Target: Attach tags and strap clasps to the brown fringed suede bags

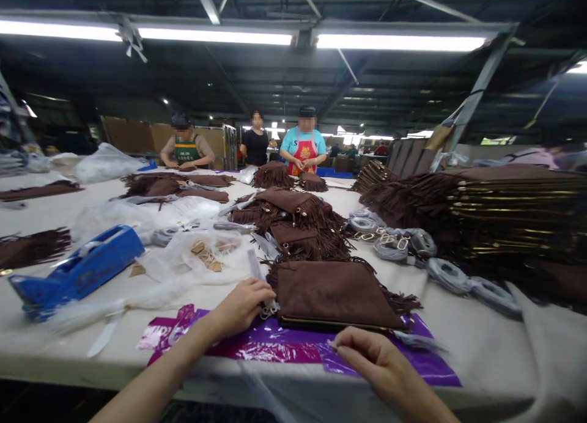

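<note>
A dark brown fringed bag [337, 291] lies flat at the front of the table, its gold zipper edge facing me. My left hand [243, 304] is closed at the bag's left corner. Under its fingertips show silvery metal clasps [269, 311], partly hidden, beside a strip of clear plastic film [255, 265]. In front of the bag, the thumb and forefinger of my right hand [373, 357] pinch a small whitish piece, too small to name. Shiny purple plastic [293, 336] lies beneath the bag and under both hands.
A blue tape dispenser [87, 267] stands at left, near clear bags [183, 258] with tan tags. Beyond are more fringed bags [293, 212]. Wrapped grey straps [452, 276] and a tall bag stack [513, 209] occupy the right. Several people stand across the table.
</note>
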`<state>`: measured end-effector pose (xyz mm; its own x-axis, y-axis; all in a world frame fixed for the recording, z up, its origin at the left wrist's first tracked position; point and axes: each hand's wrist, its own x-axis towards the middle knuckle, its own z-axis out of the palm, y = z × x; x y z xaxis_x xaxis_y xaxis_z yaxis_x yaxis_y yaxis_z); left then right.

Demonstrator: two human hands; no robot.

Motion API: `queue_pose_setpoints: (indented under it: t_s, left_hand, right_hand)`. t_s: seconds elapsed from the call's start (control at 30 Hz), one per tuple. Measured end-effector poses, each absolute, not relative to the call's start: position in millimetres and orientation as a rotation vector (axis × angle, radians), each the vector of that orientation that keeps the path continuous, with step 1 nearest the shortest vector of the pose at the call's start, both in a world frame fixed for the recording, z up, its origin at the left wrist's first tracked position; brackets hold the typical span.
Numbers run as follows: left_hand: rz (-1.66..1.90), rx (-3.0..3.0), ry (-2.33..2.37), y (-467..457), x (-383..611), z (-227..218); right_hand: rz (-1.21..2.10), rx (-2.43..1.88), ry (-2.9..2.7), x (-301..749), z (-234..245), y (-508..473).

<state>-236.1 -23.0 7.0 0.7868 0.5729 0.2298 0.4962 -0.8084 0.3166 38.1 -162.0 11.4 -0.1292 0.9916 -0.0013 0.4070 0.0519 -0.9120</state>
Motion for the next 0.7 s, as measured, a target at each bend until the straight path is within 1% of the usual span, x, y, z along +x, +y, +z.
queue_pose_setpoints:
  t_s: [0.1,0.23,0.4,0.53,0.7]
  left_hand:
    - [0.506,2.865,0.943,-20.0,-231.1,0.8]
    - [0.555,2.935,0.929,-16.1,-228.6,11.3]
    - [0.324,2.728,1.026,-5.4,-234.5,46.6]
    - [0.254,2.581,0.95,5.4,-233.6,79.8]
    - [0.116,2.453,0.858,15.5,-229.9,93.9]
  right_hand:
    - [0.999,-1.521,-1.687,44.5,-7.9,-169.3]
    - [0.916,-1.622,-1.723,49.6,-22.8,-172.8]
    - [0.848,-1.671,-1.776,51.0,-27.9,-170.8]
    - [0.838,-1.66,-1.835,55.9,-35.0,-169.7]
    - [0.773,-1.657,-1.875,57.6,-37.8,-170.7]
